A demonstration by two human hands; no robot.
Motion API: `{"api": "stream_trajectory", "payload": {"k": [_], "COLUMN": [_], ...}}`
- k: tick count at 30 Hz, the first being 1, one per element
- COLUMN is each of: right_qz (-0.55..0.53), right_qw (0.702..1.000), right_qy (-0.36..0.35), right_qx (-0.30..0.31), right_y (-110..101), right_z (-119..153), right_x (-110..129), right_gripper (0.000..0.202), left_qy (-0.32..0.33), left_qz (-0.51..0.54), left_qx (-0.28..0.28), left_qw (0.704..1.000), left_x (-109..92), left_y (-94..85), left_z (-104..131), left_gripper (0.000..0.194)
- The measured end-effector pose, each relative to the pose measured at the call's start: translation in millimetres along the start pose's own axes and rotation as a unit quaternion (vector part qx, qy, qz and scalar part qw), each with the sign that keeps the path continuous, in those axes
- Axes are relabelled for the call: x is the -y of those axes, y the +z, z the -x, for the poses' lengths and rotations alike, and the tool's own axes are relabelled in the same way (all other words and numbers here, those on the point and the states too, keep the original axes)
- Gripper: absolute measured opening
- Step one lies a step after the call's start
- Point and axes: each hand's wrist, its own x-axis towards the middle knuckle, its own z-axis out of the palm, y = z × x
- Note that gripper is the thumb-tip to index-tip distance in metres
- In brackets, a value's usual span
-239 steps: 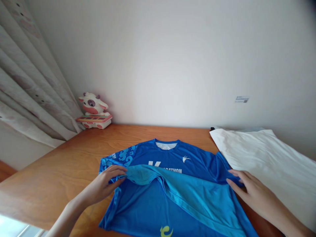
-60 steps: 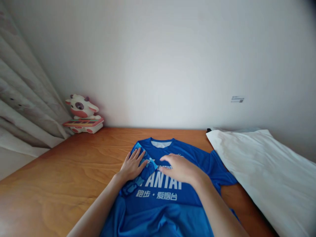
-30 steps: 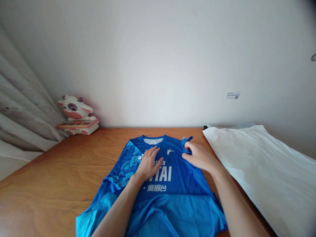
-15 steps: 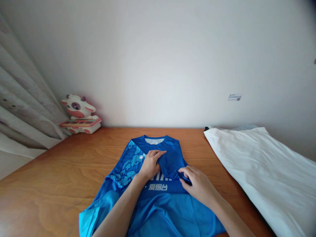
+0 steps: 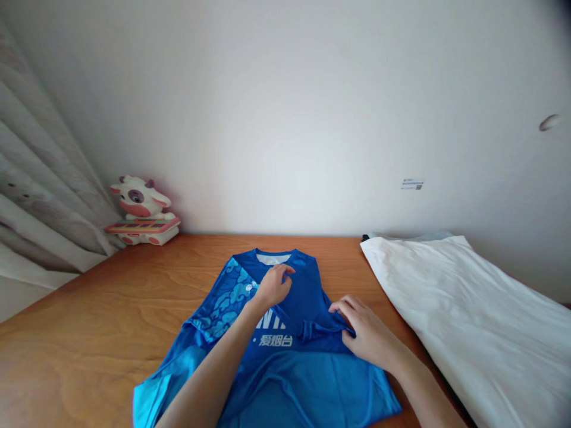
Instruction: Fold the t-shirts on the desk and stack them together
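Note:
A blue T-shirt (image 5: 285, 386) lies on the wooden surface with its collar at the far end. Its left sleeve (image 5: 227, 297), patterned with cloud shapes, is folded in over the front, and its right side is folded inward too, partly covering the white lettering. My left hand (image 5: 274, 286) is over the upper chest of the shirt, fingers loosely bent and apart, with no cloth seen in them. Beside the shirt's right edge, my right hand (image 5: 366, 330) has thumb and fingers apart around the folded blue sleeve edge (image 5: 328, 328), touching it.
A white cloth bag or cover (image 5: 464, 303) lies on the right of the wooden surface (image 5: 102, 315). At the back left stands a cow-shaped toy keyboard (image 5: 145, 214). A curtain (image 5: 40, 178) hangs on the left, and a small label (image 5: 413, 184) is on the wall.
My left hand has come up slightly from the folded cloth. My right hand has shifted a little outward, and the folded sleeve edge lies flatter. The view has turned slightly right.

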Motion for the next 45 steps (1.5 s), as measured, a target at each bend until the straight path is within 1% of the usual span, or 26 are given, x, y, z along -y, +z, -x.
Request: {"api": "stream_trajectory", "payload": {"k": [3, 5, 7, 9, 11, 15, 16, 17, 18, 19, 21, 23, 24, 26, 29, 32, 33, 36, 37, 38, 40, 42, 45], "right_qz": [0.022, 0.014, 0.005, 0.011, 0.041, 0.111, 0.117, 0.118, 0.115, 0.109, 0.099, 0.091, 0.086, 0.067, 0.019, -0.012, -0.015, -0.018, -0.022, -0.027, -0.040, -0.053, -0.060], "right_qw": [1.000, 1.000, 1.000, 0.999, 0.997, 0.977, 0.973, 0.972, 0.976, 0.982, 0.992, 0.995, 0.996, 0.997, 0.999, 0.999, 0.999, 0.999, 0.999, 0.998, 0.997, 0.996, 0.997], "right_qy": [0.014, 0.023, 0.030, 0.040, 0.071, 0.183, 0.201, 0.202, 0.185, 0.152, 0.069, 0.006, -0.011, -0.029, -0.042, -0.035, -0.031, -0.018, -0.015, -0.013, -0.013, -0.015, -0.019], "right_qx": [-0.010, -0.007, -0.001, 0.001, -0.006, 0.001, 0.002, -0.003, -0.012, -0.024, -0.040, -0.036, -0.028, -0.014, -0.006, 0.003, 0.010, 0.038, 0.047, 0.056, 0.065, 0.065, 0.050], "right_y": [-2.1, -2.0, -1.2, -0.4, 0.0, -0.5, -0.9, -1.2, -1.7, -2.2, -3.1, -3.7, -3.6, -2.7, 0.1, 2.6, 2.9, 1.2, 0.1, -1.1, -3.0, -3.9, -3.3], "right_z": [-2.0, -3.3, -4.2, -4.7, -4.8, -3.7, -3.4, -3.1, -2.8, -2.7, -2.8, -3.0, -3.0, -2.8, -2.2, -2.4, -2.6, -3.3, -3.5, -3.6, -3.6, -3.5, -3.1], "right_x": [-3.3, -2.5, -1.1, 0.0, 0.3, -2.5, -3.7, -4.7, -5.5, -5.9, -5.3, -2.8, -0.9, 3.1, 7.7, 9.6, 9.9, 11.1, 11.6, 12.1, 13.2, 14.6, 18.4], "right_gripper": [0.037, 0.031, 0.029, 0.026, 0.023, 0.010, 0.008, 0.009, 0.012, 0.019, 0.032, 0.032, 0.030, 0.026, 0.029, 0.043, 0.042, 0.018, 0.016, 0.021, 0.032, 0.040, 0.039], "left_qy": [-0.045, -0.089, -0.125, -0.141, -0.143, -0.143, -0.142, -0.139, -0.133, -0.122, -0.087, -0.043, -0.022, 0.011, 0.044, 0.069, 0.078, 0.112, 0.123, 0.135, 0.166, 0.206, 0.257], "left_qz": [-0.012, -0.026, -0.035, -0.031, -0.015, 0.022, 0.028, 0.032, 0.035, 0.037, 0.039, 0.038, 0.036, 0.031, 0.020, -0.007, -0.019, -0.052, -0.060, -0.069, -0.099, -0.136, -0.165], "left_qx": [0.005, -0.002, -0.008, -0.005, -0.001, -0.007, -0.006, -0.004, 0.000, 0.005, 0.017, 0.031, 0.036, 0.041, 0.038, 0.026, 0.021, 0.018, 0.023, 0.030, 0.050, 0.075, 0.104], "left_qw": [0.999, 0.996, 0.992, 0.989, 0.990, 0.990, 0.989, 0.990, 0.991, 0.992, 0.995, 0.998, 0.998, 0.999, 0.998, 0.997, 0.997, 0.992, 0.990, 0.988, 0.980, 0.966, 0.946], "left_x": [-24.3, -36.0, -43.1, -46.4, -47.0, -43.7, -42.3, -40.9, -39.4, -38.1, -35.8, -34.5, -34.1, -34.0, -34.8, -35.8, -36.0, -35.2, -34.3, -33.1, -30.2, -27.8, -26.1], "left_y": [28.2, 44.6, 55.8, 61.6, 63.6, 65.4, 66.4, 67.6, 68.8, 69.6, 69.5, 66.6, 64.4, 59.9, 56.1, 56.1, 56.1, 54.5, 52.9, 50.7, 43.8, 33.3, 10.0], "left_z": [-30.1, -47.3, -60.6, -70.7, -79.0, -90.1, -91.0, -91.2, -90.6, -89.6, -87.4, -86.1, -86.1, -86.6, -85.1, -76.3, -71.6, -53.9, -47.3, -40.5, -26.9, -13.3, 7.9], "left_gripper": [0.029, 0.032, 0.034, 0.027, 0.021, 0.027, 0.028, 0.027, 0.026, 0.028, 0.039, 0.051, 0.053, 0.046, 0.035, 0.034, 0.034, 0.033, 0.032, 0.030, 0.027, 0.028, 0.029]}}
